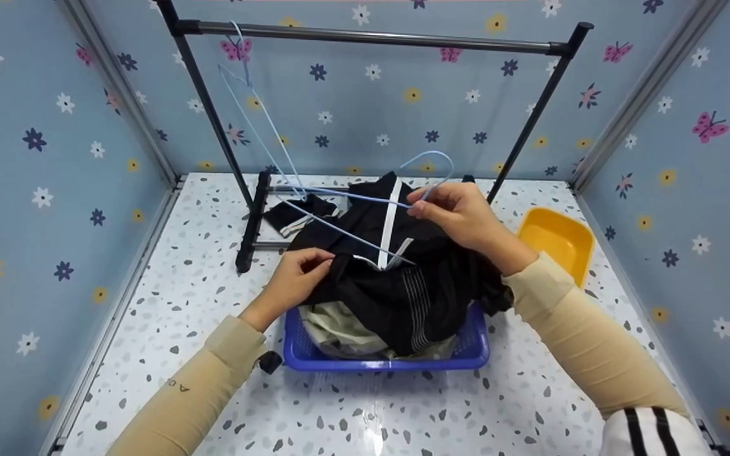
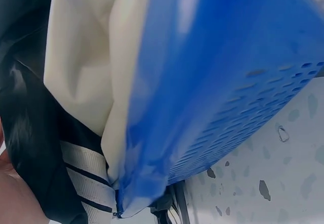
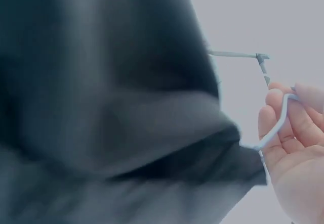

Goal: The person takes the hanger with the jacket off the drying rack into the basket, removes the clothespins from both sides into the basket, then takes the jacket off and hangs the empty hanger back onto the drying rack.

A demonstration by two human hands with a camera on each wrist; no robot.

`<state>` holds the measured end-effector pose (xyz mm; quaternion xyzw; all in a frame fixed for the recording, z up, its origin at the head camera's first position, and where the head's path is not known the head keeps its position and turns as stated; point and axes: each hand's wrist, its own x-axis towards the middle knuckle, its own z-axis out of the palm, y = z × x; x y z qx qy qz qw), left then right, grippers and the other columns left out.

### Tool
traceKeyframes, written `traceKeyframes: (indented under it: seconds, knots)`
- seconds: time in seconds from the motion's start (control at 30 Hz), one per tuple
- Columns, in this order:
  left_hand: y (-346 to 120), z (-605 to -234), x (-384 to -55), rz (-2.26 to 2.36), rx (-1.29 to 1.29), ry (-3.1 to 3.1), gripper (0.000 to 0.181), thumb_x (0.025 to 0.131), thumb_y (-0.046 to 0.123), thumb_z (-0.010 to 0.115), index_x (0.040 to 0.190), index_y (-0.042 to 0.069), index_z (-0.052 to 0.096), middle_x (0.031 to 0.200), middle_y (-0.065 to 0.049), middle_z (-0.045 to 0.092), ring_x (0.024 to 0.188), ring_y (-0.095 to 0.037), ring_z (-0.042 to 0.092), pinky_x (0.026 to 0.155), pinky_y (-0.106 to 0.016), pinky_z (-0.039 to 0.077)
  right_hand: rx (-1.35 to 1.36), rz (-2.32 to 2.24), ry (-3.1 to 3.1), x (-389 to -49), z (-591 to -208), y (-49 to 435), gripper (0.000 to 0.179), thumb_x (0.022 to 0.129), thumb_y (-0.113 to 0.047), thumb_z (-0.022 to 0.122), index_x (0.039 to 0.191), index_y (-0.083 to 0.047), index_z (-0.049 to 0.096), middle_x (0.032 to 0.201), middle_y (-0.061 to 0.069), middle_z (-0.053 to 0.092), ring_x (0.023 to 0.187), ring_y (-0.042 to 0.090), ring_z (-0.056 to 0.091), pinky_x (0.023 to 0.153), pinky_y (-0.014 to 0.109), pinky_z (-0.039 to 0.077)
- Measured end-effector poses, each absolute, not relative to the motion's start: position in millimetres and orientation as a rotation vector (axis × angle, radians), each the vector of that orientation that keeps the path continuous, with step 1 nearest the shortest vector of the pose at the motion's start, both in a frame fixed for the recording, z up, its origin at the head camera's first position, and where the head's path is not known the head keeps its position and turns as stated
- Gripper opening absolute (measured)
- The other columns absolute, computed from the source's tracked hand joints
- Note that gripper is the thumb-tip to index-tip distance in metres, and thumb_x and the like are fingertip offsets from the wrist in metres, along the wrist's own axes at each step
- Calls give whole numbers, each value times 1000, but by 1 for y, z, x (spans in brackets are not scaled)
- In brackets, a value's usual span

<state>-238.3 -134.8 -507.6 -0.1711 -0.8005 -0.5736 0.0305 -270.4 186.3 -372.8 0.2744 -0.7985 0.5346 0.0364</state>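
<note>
My right hand (image 1: pixel 460 212) pinches a light blue wire hanger (image 1: pixel 352 196) near the base of its hook. One end of that hanger reaches into the neck area of a black garment (image 1: pixel 371 297) with white trim and thin pale stripes. My left hand (image 1: pixel 295 275) pinches the garment's edge by the opening. The garment drapes over a blue basket (image 1: pixel 384 365), which also contains pale cream cloth (image 1: pixel 339 329). In the right wrist view the hanger wire (image 3: pixel 273 130) crosses my fingers, and dark cloth hides much of the scene.
A black clothes rack (image 1: pixel 371 37) stands behind, with a second blue hanger (image 1: pixel 270 120) on its bar at the left. Dark cloth with pale stripes (image 1: pixel 298 215) lies at the rack's base. A yellow tray (image 1: pixel 561 240) sits to the right on the speckled floor, between patterned walls.
</note>
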Motion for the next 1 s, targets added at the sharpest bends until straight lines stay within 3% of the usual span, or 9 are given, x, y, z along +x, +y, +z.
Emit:
traceKeyframes:
  seconds: [0.1, 0.23, 0.33, 0.53, 0.83, 1.0]
  knots:
    - [-135, -509, -238, -1752, -545, -2476, 16, 105, -1, 71, 114, -6, 83, 110, -23, 84, 91, 3, 66, 87, -15, 53, 839, 1658, -2447, -272, -365, 179, 16, 106, 4, 68, 111, 17, 78, 109, 25, 83, 87, -5, 76, 84, 13, 63]
    - [-135, -513, -237, -1720, -565, -2500, 14, 105, 0, 72, 111, -4, 83, 108, -21, 84, 93, -1, 67, 89, -16, 53, 838, 1731, -2383, -277, -354, 170, 17, 106, 6, 67, 112, 18, 76, 100, 0, 84, 85, -2, 76, 84, 16, 65]
    - [-136, -518, -237, -1654, -587, -2533, 13, 104, 0, 71, 108, -2, 83, 106, -18, 84, 95, -8, 68, 91, -19, 54, 843, 1785, -2324, -282, -345, 163, 16, 106, 7, 65, 113, 19, 74, 91, -12, 81, 80, 0, 75, 80, 17, 65]
    - [-135, -526, -237, -1526, -663, -2554, 13, 100, -2, 70, 102, 0, 82, 101, -14, 82, 95, -18, 69, 91, -26, 55, 785, 1847, -2248, -294, -329, 152, 15, 109, 6, 63, 113, 13, 75, 85, -14, 80, 72, 2, 73, 75, 19, 64]
    - [-135, -526, -236, -1484, -691, -2573, 13, 98, -5, 70, 100, 0, 82, 100, -14, 81, 95, -20, 69, 91, -30, 56, 713, 1929, -2131, -308, -307, 142, 17, 110, 2, 63, 116, 13, 73, 86, -9, 81, 74, 5, 75, 78, 20, 64]
    - [-135, -529, -236, -1488, -686, -2578, 14, 98, -5, 69, 101, 0, 82, 101, -14, 82, 97, -21, 70, 92, -30, 56, 693, 1991, -2031, -315, -291, 142, 13, 110, 3, 62, 110, 3, 76, 86, -4, 81, 74, 7, 75, 78, 22, 65]
